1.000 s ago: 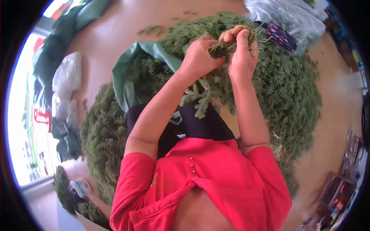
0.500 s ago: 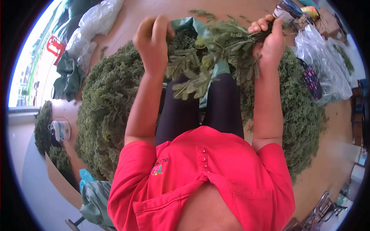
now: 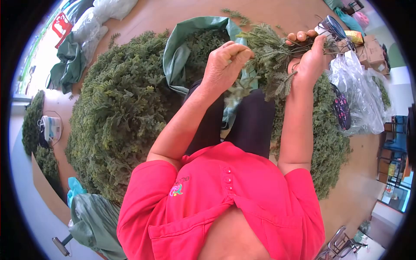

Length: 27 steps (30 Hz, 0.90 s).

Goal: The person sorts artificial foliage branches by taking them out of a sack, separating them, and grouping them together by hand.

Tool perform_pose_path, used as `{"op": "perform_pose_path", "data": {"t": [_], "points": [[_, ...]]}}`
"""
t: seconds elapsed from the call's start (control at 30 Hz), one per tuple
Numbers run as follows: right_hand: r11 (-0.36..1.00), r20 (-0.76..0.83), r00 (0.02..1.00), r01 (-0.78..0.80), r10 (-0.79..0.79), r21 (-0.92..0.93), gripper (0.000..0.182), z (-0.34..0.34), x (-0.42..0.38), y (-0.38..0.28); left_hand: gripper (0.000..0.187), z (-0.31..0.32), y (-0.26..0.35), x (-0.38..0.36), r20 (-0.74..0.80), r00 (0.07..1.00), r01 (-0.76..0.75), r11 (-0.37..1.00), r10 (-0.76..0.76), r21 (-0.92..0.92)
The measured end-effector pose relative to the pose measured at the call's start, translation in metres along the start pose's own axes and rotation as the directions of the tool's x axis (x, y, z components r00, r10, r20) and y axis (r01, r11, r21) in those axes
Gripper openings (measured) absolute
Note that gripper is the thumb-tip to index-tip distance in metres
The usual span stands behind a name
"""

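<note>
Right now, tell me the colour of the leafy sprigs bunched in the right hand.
Green feathery sprigs, right hand; head view.

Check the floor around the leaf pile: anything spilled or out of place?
A few loose sprigs lie on the bare floor beyond the green sack, apart from the main leaf pile. Nothing else stands out.

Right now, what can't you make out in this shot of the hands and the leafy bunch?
Head view only:
- Stem ends of the bunch of sprigs: hidden inside the right hand.
- Left hand: fingertips curl away, so its pinch is unclear.
- Clear plastic bags: contents blurred by glare.
- Far items: too small, warped at the lens edge.
</note>
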State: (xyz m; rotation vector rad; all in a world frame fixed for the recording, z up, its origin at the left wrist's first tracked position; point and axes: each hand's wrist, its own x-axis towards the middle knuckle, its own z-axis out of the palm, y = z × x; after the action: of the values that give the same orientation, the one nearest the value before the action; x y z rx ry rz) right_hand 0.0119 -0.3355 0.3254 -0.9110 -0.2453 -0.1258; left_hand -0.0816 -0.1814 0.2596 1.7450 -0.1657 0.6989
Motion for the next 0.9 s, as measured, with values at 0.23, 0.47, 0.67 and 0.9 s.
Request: {"op": "perform_pose_path", "data": {"t": [0.23, 0.47, 0.67, 0.9], "points": [[0.87, 0.158, 0.978, 0.193, -0.134, -0.454, 0.035, 0.001, -0.007, -0.004, 0.02, -0.047, 0.01, 0.019, -0.246, 0.967, 0.092, 0.993, -0.071, 0.076], [0.636, 0.342, 0.919, 0.146, 0.197, -0.758, 0.022, -0.011, -0.017, 0.005, 0.024, -0.145, 0.023, 0.06, 0.001, 0.975, 0.223, 0.974, -0.223, -0.039], [0.599, 0.222, 0.928, -0.002, 0.3, -0.801, 0.021, -0.043, 0.0, -0.009, 0.026, -0.201, -0.053, 0.069, -0.404, 0.866, 0.209, 0.948, -0.294, -0.241], [0.825, 0.154, 0.959, -0.118, 0.24, -0.552, 0.022, -0.049, 0.0, -0.024, 0.028, -0.203, -0.079, 0.084, -0.232, 0.832, 0.339, 0.793, -0.504, -0.506]]}}
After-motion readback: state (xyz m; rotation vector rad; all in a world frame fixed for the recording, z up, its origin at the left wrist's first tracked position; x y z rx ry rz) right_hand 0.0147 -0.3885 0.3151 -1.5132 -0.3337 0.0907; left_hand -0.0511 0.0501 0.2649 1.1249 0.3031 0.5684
